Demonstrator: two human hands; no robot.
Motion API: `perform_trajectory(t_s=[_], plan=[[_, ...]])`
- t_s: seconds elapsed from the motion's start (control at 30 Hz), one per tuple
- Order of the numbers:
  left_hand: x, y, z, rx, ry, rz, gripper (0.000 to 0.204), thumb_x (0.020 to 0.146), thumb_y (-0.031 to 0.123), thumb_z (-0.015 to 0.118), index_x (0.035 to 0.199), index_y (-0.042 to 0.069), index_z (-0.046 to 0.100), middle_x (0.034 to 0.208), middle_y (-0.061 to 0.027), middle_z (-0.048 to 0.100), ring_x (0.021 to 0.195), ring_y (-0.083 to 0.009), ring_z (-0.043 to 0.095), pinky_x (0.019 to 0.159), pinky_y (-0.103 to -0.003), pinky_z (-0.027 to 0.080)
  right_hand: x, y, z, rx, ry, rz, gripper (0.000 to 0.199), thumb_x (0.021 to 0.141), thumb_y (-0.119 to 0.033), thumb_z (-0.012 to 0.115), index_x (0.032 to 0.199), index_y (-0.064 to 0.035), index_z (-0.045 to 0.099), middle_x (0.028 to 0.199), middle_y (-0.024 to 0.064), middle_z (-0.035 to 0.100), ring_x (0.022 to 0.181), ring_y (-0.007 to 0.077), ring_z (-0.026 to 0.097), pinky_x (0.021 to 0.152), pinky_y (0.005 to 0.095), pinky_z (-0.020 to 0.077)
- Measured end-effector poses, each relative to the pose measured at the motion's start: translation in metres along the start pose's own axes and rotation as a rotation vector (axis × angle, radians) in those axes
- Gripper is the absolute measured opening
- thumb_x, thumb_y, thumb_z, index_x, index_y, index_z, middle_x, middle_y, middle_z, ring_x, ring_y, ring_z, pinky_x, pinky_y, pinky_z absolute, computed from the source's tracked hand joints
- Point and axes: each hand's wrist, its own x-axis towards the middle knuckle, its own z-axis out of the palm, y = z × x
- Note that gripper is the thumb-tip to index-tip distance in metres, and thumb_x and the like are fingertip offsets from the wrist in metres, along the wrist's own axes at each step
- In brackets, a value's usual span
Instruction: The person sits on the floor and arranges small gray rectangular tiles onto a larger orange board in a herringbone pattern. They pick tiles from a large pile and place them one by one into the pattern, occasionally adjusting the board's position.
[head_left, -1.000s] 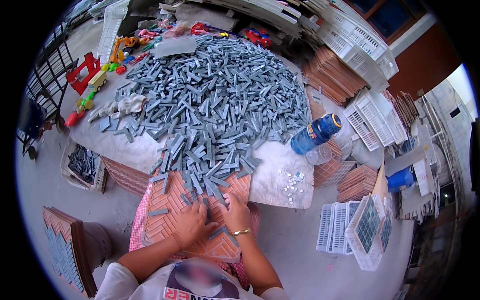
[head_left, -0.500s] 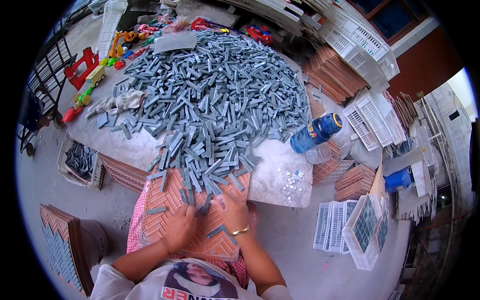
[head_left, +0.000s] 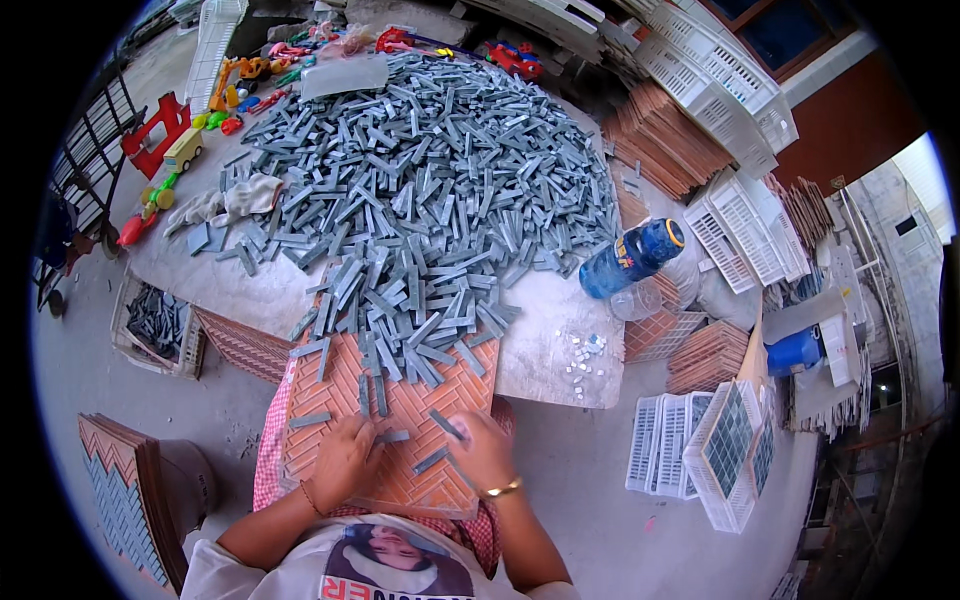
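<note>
An orange herringbone-grooved tray (head_left: 350,380) rests on my lap against the table edge. Between the fingertips of my right hand (head_left: 482,452), closed over the tray's right side, is a grey tile strip (head_left: 445,424). My left hand (head_left: 346,460) lies closed at the tray's left-middle, pinching the end of another grey strip (head_left: 394,436) that points rightward. Below my right fingers a loose grey strip (head_left: 430,461) lies slanted on the grooves. Another strip (head_left: 310,420) sits near the tray's left edge, and two stand side by side above my left hand. Loose strips spill over the tray's far part.
A large heap of grey strips (head_left: 430,170) covers the table (head_left: 540,350). A blue bottle (head_left: 632,260) and small white pieces (head_left: 583,366) are at right. White gloves (head_left: 225,203) and toys (head_left: 183,152) lie left. Stacked orange trays (head_left: 118,480) and white crates (head_left: 665,445) flank me.
My right hand has moved down and right from the near strips, now with a strip in its fingers. My left hand has drawn slightly down and left; a strip now shows at its fingertips.
</note>
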Motion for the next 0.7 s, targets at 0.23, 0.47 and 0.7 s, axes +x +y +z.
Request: perform_trajectory(t_s=[0.23,0.47,0.7], plan=[[0.001,0.0,0.022,-0.108,-0.063,0.099,0.026,0.077,0.012,0.066,0.099,0.001,0.057,0.094,-0.0163,0.058,0.087,-0.0349,0.058,0.076,-0.042,0.048,-0.055,0.027,-0.015,-0.023,-0.003,0.061,0.023,0.074,-0.008,0.069,0.095,-0.0057,0.061,0.086,0.0117,0.061,0.078,0.0308,0.061,0.069,0.0398,0.0489],[0.003,0.016,0.032,-0.126,-0.158,0.074,0.023,0.079,0.013,0.064,0.098,0.001,0.057,0.092,-0.0156,0.056,0.085,-0.0339,0.058,0.073,-0.04,0.049,-0.061,0.025,-0.008,0.024,0.131,-0.019,0.02,0.074,-0.005,0.069,0.094,-0.0053,0.066,0.086,0.0138,0.064,0.079,0.0305,0.062,0.068,0.0365,0.0496],[0.006,0.02,0.039,-0.122,-0.194,0.08,0.026,0.082,0.013,0.062,0.104,0.001,0.055,0.093,-0.0156,0.056,0.082,-0.0341,0.059,0.07,-0.04,0.05,-0.064,0.028,0.006,-0.038,0.153,0.025,0.018,0.076,-0.006,0.067,0.094,-0.0063,0.066,0.09,0.0126,0.064,0.082,0.0316,0.062,0.071,0.038,0.0495]])
